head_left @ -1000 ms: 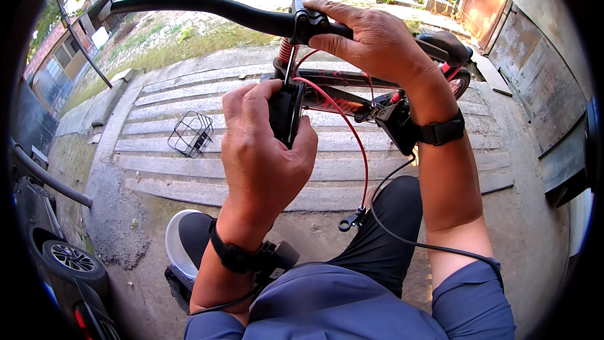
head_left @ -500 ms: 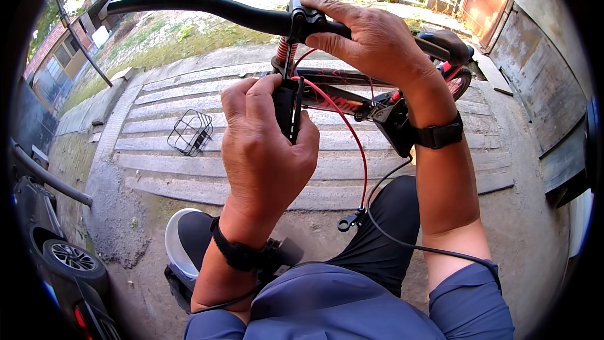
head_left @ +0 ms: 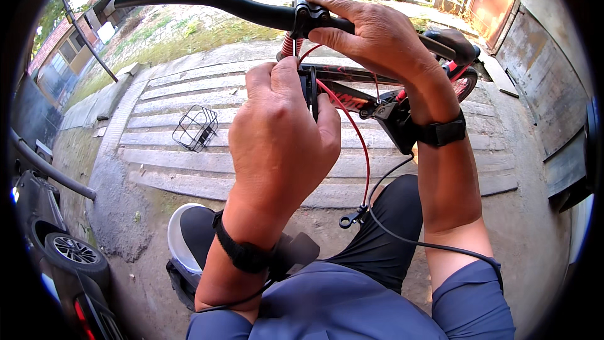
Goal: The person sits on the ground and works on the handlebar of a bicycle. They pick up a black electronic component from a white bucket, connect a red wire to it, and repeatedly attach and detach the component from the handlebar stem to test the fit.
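Observation:
My left hand (head_left: 280,119) is closed around a black folding multi-tool (head_left: 310,91). A thin metal key rises from it to the underside of the stem clamp (head_left: 307,16); whether its tip sits in a bolt is hidden. That clamp holds a black bicycle handlebar (head_left: 207,4), whose bare end stretches out to the left. My right hand (head_left: 384,38) grips the handlebar just right of the clamp, thumb below and fingers over the top. From the bike's front hangs a red cable (head_left: 360,132), ending in a loose black brake lever clamp (head_left: 353,218) over my thigh.
A black wire basket (head_left: 195,127) lies on the ridged concrete ramp (head_left: 170,157). The bike's saddle (head_left: 450,47) points away to the right. At the left stands a dark car (head_left: 69,258). A white bucket (head_left: 179,239) is beside my leg, and metal doors (head_left: 535,75) line the right.
My left hand has turned and shifted right with the multi-tool, its knuckles now more on top. The right hand keeps its grip on the handlebar. The view has shifted slightly.

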Available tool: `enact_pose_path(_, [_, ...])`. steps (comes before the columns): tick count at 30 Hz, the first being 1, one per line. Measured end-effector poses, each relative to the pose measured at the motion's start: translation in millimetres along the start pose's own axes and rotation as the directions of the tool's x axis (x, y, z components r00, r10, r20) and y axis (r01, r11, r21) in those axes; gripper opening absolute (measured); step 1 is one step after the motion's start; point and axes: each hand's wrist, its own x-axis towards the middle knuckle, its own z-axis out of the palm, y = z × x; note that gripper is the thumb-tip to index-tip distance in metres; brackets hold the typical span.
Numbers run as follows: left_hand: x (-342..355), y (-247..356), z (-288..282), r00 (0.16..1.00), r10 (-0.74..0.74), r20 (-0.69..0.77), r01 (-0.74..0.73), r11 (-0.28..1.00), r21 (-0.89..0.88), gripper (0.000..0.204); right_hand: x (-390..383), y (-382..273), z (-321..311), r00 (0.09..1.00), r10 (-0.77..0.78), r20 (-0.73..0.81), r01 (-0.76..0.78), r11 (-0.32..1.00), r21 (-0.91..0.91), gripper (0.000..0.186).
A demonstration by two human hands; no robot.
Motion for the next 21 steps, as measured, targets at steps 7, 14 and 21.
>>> enact_pose_path(7, [9.0,-4.5,-6.6,0.925,-0.293,0.242,0.378,0.776,-0.504,0.047,-3.4,-0.3,-0.6,0.999,-0.031,-0.023,0.03,0.999,-0.044,0.058])
enact_pose_path(14, [5.5,-5.7,-0.8,0.925,-0.302,0.232,0.38,0.695,-0.61,0.046,-1.0,-2.0,-0.3,1.0,-0.014,-0.006,0.014,0.998,-0.058,0.058])
enact_pose_path(21, [4.6,-0.6,-3.5,0.876,-0.33,0.35,0.467,0.403,-0.787,0.05,-2.7,-1.0,1.4,0.999,-0.031,-0.044,0.03,0.999,-0.038,0.056])
